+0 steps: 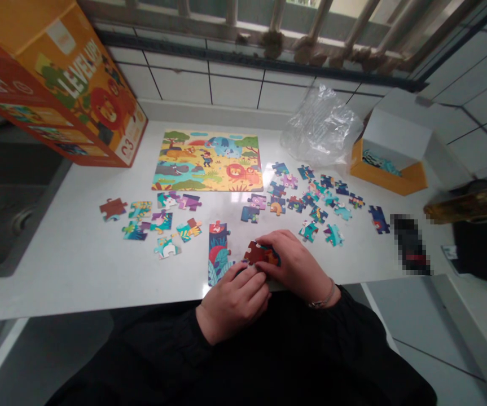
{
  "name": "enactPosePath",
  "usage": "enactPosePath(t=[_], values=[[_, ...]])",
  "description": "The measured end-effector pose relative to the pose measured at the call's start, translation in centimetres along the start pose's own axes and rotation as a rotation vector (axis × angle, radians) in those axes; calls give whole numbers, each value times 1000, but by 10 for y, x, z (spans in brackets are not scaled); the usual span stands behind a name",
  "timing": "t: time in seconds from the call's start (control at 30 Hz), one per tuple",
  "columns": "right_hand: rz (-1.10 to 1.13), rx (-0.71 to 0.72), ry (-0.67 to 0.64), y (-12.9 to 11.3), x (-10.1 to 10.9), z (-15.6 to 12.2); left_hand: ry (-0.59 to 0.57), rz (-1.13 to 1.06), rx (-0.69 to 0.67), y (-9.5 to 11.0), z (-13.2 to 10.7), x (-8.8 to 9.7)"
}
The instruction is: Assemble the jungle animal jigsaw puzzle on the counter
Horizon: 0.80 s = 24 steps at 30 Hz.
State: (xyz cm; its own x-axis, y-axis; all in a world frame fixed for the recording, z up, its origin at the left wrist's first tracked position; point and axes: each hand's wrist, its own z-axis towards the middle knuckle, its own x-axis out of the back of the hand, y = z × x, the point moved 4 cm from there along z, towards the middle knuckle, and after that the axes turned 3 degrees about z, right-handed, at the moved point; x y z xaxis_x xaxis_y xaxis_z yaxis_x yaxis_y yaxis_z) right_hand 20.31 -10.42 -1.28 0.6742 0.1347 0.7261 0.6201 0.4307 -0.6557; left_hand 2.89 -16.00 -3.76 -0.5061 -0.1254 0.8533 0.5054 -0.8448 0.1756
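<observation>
Both my hands meet at the near edge of a white counter [78,259]. My right hand [296,265] pinches a brown and blue puzzle piece [258,252], and my left hand [235,299] has curled fingers touching the same piece. Just left of them stands a joined strip of puzzle pieces [218,251] with red and blue leaves. A finished animal puzzle [209,161] lies at the back. Loose pieces [158,217] lie scattered to the left, and several more loose pieces [315,200] to the right.
An orange puzzle box [57,84] stands at the back left beside a dark sink [1,208]. A crumpled clear plastic bag [319,127] and an open yellow box [389,152] with a white lid sit at the back right. A blurred dark object [410,245] lies right.
</observation>
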Motion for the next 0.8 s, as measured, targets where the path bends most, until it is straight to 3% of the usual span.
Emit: enactPosePath(t=[0.17, 0.37, 0.53, 0.67, 0.8], values=[[28, 10, 107, 0, 15, -7, 8, 2, -1, 0, 1, 2], [-77, -264, 312, 33, 63, -44, 34, 0, -6, 0, 2, 4], [-157, -429, 253, 63, 87, -78, 95, -64, -28, -2, 0, 10], [-324, -367, 236, 68, 88, -86, 115, -198, -68, -6, -8, 27], [-388, -270, 271, 55, 80, -83, 104, -205, -67, -15, -23, 50]])
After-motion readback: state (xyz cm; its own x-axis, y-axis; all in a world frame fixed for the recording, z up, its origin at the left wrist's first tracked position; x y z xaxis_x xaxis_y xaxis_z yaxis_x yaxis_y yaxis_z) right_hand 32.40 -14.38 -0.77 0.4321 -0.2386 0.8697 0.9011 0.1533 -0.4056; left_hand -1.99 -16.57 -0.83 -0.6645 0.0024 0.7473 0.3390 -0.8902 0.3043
